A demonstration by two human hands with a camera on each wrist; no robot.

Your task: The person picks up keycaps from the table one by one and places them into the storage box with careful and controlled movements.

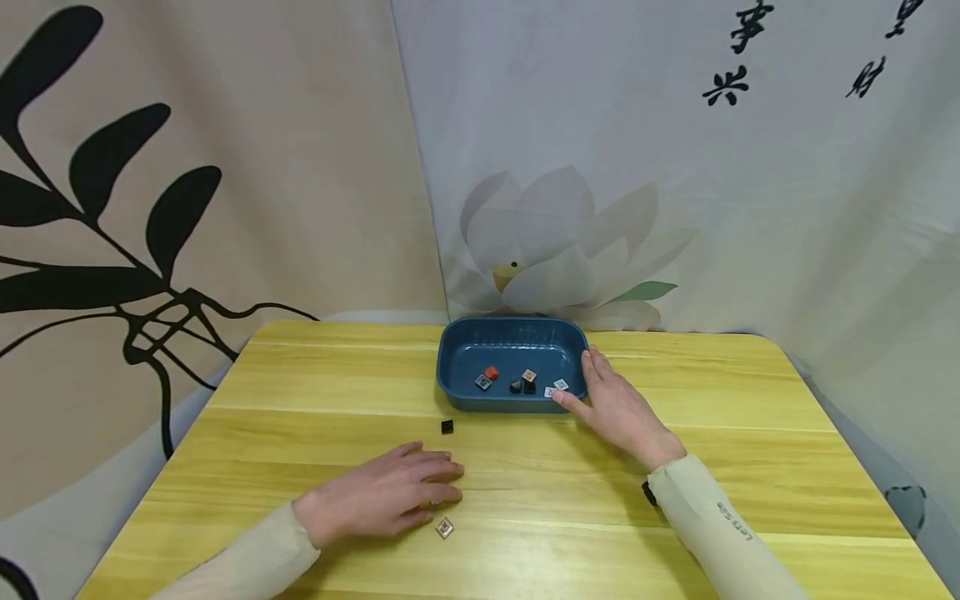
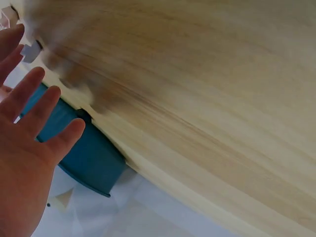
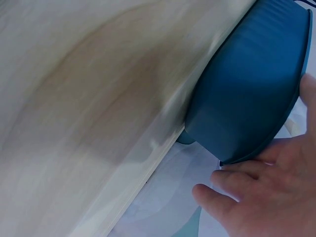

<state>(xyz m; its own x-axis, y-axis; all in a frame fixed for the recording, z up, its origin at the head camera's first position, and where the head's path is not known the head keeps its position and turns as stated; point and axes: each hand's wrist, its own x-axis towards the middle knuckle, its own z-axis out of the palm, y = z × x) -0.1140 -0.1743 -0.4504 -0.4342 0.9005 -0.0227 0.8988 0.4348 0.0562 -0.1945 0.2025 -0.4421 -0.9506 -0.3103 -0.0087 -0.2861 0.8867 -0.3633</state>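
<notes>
Spread and empty, left hand (image 1: 393, 492) near small pale block (image 1: 445, 527); right hand (image 1: 624, 413), fingers extended, touches blue tray (image 1: 487, 403)

Basin (image 1: 491, 405) placed at the far edge of the worktop (image 1: 712, 400), backed by a curtain (image 1: 337, 167)
Several blocks (image 1: 483, 382) are contained in the basin, its right end touched by the right hand (image 1: 618, 408); one block (image 1: 447, 427) is set before it, another (image 1: 445, 527) nearer, beside the left hand (image 1: 386, 493).

A yellow wood-grain counter (image 1: 750, 483); behind it, a pale cloth backdrop (image 1: 315, 167) printed with black leaves (image 1: 116, 158) at left, a lotus (image 1: 555, 267), and Chinese characters (image 1: 726, 87) at upper right.
</notes>
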